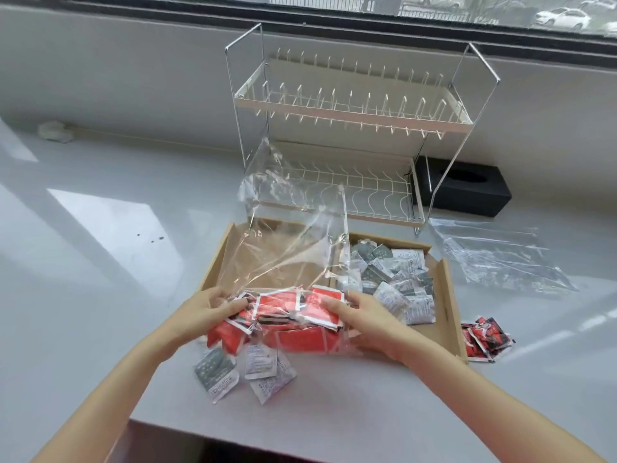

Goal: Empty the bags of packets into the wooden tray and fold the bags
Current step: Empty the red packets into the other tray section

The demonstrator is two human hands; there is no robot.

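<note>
We hold a clear plastic bag (293,235) over the near edge of the wooden tray (449,289), which sits on the grey counter (100,228). The bag's lower end is full of red packets (287,309); its empty upper part stands up, crumpled, above the tray's left compartment.

Our left hand (210,307) grips the left end of the packed bag, fingers curled around the plastic and the packets inside. Our right hand (364,317) grips the right end in the same manner, thumb on top and fingers wrapped underneath.

The tray's right compartment holds a heap of grey and white packets (390,279). The left compartment shows bare wood through the clear plastic.

Three more grey and white packets (247,370) lie on the counter just in front of the tray, below the bag. A few red and black packets (485,339) lie on the counter just beside the tray's right wall.

A second clear bag (500,255) lies flat and empty on the counter, right of the tray. Behind the tray stands a two-tier wire dish rack (350,105), with a black tissue box (467,190) at its right.
</note>
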